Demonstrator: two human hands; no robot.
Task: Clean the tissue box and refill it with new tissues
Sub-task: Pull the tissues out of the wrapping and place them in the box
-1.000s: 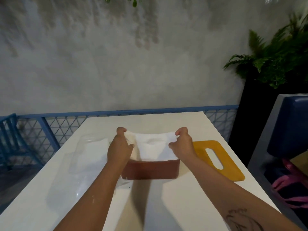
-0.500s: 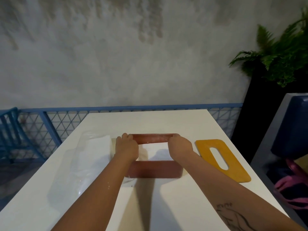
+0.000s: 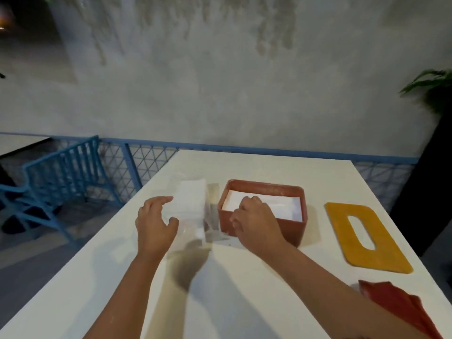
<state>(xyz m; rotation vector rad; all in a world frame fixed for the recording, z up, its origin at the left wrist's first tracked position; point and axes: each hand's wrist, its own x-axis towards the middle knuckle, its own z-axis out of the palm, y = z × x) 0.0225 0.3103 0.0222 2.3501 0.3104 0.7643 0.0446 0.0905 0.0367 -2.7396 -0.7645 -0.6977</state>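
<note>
The reddish-brown tissue box (image 3: 265, 230) stands open-topped in the middle of the white table (image 3: 244, 289). A stack of white tissues (image 3: 281, 207) lies inside it. My right hand (image 3: 254, 222) hovers over the box's near-left corner with its fingers loosely curled over the rim and the fingertips hidden. Left of the box lies a clear plastic pack of white tissues (image 3: 192, 206). My left hand (image 3: 154, 222) is at the pack's left edge, fingers spread and thumb apart, gripping nothing. The yellow slotted lid (image 3: 342, 231) lies flat to the right of the box.
A red cloth (image 3: 401, 307) lies crumpled at the table's near-right corner. A blue mesh railing (image 3: 146, 157) runs behind the table, with a blue chair (image 3: 61, 172) on the left. A dark planter with a fern (image 3: 430, 94) stands at the right.
Both hands lowered the white tissues into the box and let go. My left hand has moved left to the plastic pack. The view has swung left.
</note>
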